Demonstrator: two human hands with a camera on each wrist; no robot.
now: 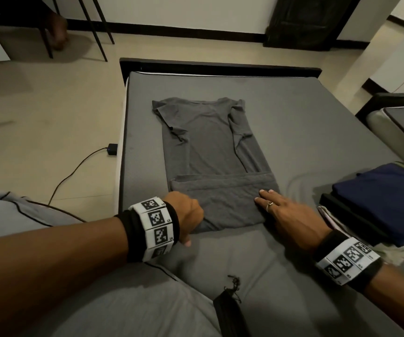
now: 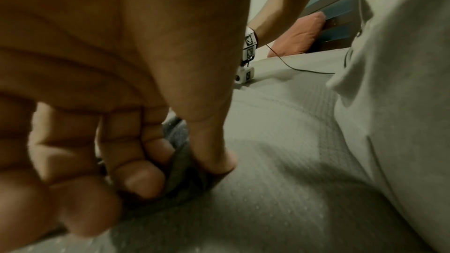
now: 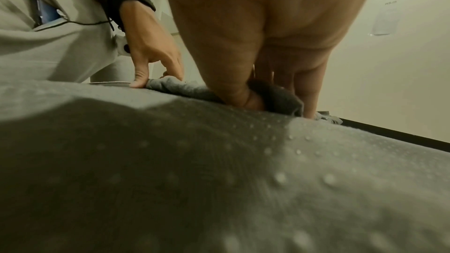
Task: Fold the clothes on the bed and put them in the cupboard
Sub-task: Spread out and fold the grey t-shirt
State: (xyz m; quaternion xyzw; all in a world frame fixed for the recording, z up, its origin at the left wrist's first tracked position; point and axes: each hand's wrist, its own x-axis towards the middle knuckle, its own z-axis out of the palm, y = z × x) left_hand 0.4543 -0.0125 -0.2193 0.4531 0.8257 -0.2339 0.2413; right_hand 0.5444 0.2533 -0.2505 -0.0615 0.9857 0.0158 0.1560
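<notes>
The grey T-shirt (image 1: pixel 210 152) lies flat on the bed (image 1: pixel 305 122), sleeves turned in, its hem end doubled up into a band nearest the person. The left hand (image 1: pixel 186 215) pinches the band's left corner between thumb and curled fingers (image 2: pixel 143 178); the right hand (image 1: pixel 290 215) has its fingers straight on the right corner, thumb tucked under the cloth — so a grip too. Folding is midway, I judge: next, both corners carry forward together toward the collar. A folded navy pile (image 1: pixel 385 200) sits to the right. No cupboard is in view.
</notes>
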